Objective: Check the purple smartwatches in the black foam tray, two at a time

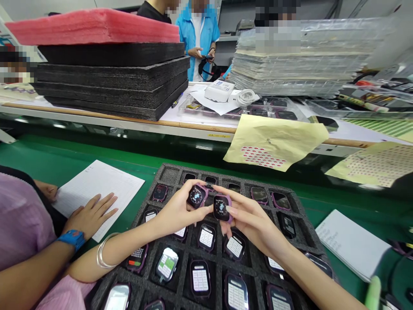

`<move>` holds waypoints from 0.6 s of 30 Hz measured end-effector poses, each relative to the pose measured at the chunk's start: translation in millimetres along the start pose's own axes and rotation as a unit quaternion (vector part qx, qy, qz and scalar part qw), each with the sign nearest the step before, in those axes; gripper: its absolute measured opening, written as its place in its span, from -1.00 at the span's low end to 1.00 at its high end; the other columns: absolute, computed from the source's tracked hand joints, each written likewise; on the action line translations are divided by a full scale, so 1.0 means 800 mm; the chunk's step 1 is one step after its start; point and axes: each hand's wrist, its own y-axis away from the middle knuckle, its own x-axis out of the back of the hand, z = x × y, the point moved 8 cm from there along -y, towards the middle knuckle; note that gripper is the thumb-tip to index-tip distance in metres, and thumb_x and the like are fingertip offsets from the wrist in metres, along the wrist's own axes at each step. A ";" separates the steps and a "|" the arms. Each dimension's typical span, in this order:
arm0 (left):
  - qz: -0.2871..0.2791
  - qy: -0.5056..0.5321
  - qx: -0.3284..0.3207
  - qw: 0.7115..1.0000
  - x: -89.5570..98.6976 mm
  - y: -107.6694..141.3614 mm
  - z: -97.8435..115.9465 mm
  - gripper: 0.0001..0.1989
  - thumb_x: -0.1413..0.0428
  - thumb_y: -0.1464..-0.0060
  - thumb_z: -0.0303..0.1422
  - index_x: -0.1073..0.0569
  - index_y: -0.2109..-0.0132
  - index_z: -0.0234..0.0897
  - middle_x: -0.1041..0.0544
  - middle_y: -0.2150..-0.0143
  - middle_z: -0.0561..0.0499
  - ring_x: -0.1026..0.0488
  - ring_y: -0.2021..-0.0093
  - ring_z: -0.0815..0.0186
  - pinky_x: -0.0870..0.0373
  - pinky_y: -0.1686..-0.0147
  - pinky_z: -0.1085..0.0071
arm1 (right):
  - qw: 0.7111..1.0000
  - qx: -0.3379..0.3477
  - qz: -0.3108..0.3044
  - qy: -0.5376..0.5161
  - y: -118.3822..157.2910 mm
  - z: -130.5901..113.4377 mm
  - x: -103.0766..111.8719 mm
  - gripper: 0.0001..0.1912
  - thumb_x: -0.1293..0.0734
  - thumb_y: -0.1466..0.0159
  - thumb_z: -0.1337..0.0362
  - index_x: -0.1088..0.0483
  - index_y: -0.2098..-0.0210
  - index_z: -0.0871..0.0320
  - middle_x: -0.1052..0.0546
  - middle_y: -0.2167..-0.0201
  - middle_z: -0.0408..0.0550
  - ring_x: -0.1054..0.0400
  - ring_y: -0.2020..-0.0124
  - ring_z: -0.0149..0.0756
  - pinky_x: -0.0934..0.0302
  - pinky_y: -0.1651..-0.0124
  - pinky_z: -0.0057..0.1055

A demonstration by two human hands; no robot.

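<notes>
While the left hand (180,206) pinches the left watch (196,196) at its two o'clock | right hand (251,214) pinches the right watch (221,208) at its nine o'clock, long axis roughly twelve-to-six

The light around me is bright and soft, but darker under the shelf (193,128). Plastic trays (318,64) shine, watches (221,206) glow, and side edges look stretched.

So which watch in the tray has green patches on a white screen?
The watch right of the one with red and green marks; its right neighbour shows white tiles, no green.
</notes>
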 end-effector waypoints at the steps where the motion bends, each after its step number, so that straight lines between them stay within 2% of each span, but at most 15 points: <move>1: -0.001 0.045 0.022 0.999 0.000 -0.001 -0.005 -0.54 -0.18 0.02 -0.38 -0.24 -0.04 -0.24 -0.39 0.25 0.04 -0.39 0.47 0.43 -0.38 0.51 0.47 | 1.000 -0.004 0.001 -0.002 -0.001 0.000 0.001 -0.56 -0.35 -0.27 0.30 -0.33 -0.14 0.17 -0.52 0.38 -0.03 -0.41 0.47 -0.35 -0.32 0.43 -0.47; 2: 0.001 0.091 0.039 0.995 0.000 -0.002 -0.009 -0.53 -0.18 0.03 -0.40 -0.23 -0.03 -0.26 -0.40 0.25 0.03 -0.42 0.45 0.41 -0.39 0.51 0.47 | 1.000 -0.008 0.002 -0.002 -0.002 0.000 0.001 -0.58 -0.34 -0.27 0.31 -0.33 -0.12 0.18 -0.52 0.33 0.00 -0.41 0.44 -0.34 -0.32 0.41 -0.46; 5: 0.016 0.204 0.072 0.976 0.006 -0.002 -0.014 -0.60 -0.13 0.02 -0.48 -0.25 0.01 -0.31 -0.47 0.23 -0.06 -0.50 0.29 0.30 -0.45 0.34 0.39 | 1.000 -0.022 0.007 0.014 -0.005 0.003 0.004 -0.60 -0.36 -0.24 0.33 -0.34 -0.07 0.22 -0.50 0.16 0.10 -0.41 0.40 -0.34 -0.31 0.43 -0.47; 7: 0.020 0.245 0.090 0.965 0.010 0.000 -0.017 -0.57 -0.10 0.03 -0.51 -0.24 -0.02 -0.32 -0.52 0.22 -0.09 -0.51 0.24 0.27 -0.45 0.26 0.34 | 0.999 -0.022 0.016 0.038 -0.006 0.005 0.008 -0.55 -0.37 -0.21 0.35 -0.30 -0.09 0.22 -0.49 0.15 0.11 -0.41 0.42 -0.34 -0.29 0.49 -0.49; 11: 0.004 0.270 0.100 0.958 0.010 0.002 -0.020 -0.46 -0.10 0.08 -0.55 -0.24 -0.10 -0.31 -0.54 0.22 -0.08 -0.51 0.22 0.24 -0.43 0.24 0.31 | 0.996 -0.007 0.041 0.079 -0.008 0.005 0.015 -0.45 -0.37 -0.20 0.36 -0.20 -0.16 0.20 -0.51 0.20 0.08 -0.44 0.45 -0.29 -0.28 0.57 -0.49; 18: -0.017 0.260 0.088 0.961 0.007 0.001 -0.027 -0.54 -0.06 0.07 -0.58 -0.33 -0.04 -0.28 -0.52 0.19 -0.05 -0.51 0.18 0.23 -0.43 0.20 0.28 | 0.993 0.001 0.050 0.105 -0.005 0.006 0.017 -0.41 -0.35 -0.21 0.34 -0.18 -0.20 0.23 -0.52 0.20 0.09 -0.49 0.43 -0.23 -0.32 0.54 -0.44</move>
